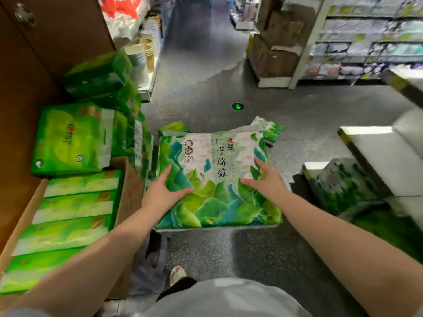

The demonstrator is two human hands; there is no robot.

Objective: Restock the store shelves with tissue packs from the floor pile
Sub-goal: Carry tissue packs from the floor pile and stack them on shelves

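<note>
Resting at frame centre on floor pile: tissue pack (pixel 217 179). Soft, light, bulky, slick film wrap. Left hand (pixel 163 193) and right hand (pixel 265 181) flat on top, grip wide, holding nothing. Best hold: opposite side edges.

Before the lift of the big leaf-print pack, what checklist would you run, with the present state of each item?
1. Both hands on the pack: ok, left hand and right hand lie flat on top.
2. Grip closed round the edges: not ok, fingers are straight.
3. Nothing on top of the pack: ok.
4. Floor ahead free: ok.
5. Room on the shelf at right: cannot tell, blurred.
</note>
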